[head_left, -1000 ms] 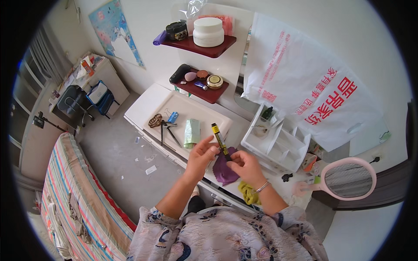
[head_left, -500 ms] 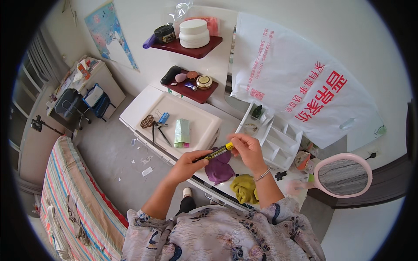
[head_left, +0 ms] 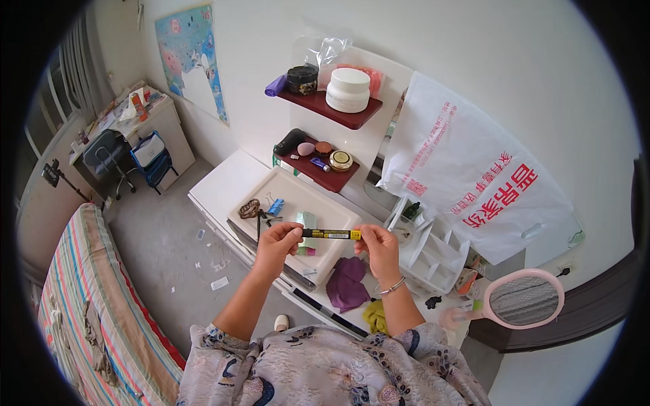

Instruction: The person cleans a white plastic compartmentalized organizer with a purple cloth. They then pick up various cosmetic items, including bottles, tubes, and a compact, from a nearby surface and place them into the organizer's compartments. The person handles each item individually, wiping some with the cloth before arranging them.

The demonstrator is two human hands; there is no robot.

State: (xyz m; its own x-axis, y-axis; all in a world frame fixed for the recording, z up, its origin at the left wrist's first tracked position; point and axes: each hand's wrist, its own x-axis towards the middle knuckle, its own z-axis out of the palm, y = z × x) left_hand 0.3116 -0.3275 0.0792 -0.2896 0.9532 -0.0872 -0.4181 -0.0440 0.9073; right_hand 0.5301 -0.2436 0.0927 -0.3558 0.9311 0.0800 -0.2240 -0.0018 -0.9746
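Observation:
A slim black-and-yellow marker pen (head_left: 332, 234) lies level between my two hands, above the cream lidded storage box. My left hand (head_left: 276, 249) pinches its black end between thumb and fingers. At the yellow end, my right hand (head_left: 380, 253) grips it with thumb and fingertips. Behind the pen, partly covered, a pale green packet (head_left: 307, 222) rests on the box lid (head_left: 332, 206). A purple cloth (head_left: 347, 285) lies crumpled to the right of the box, below the pen. Nearer me, a yellow-green cloth (head_left: 374, 316) shows beside my right forearm.
Blue clip (head_left: 275, 206) and brown hair clip (head_left: 249, 208) sit on the box lid. A white divided organizer (head_left: 439, 252) stands right, near a pink mesh swatter (head_left: 527, 299). Dark red shelves (head_left: 325, 174) hold jars. A striped bed (head_left: 101, 298) is left; litter dots the floor.
The pen has moved left, from above the purple cloth to over the box, and turned from slanted to level. Both hands still hold it. The head view has shifted.

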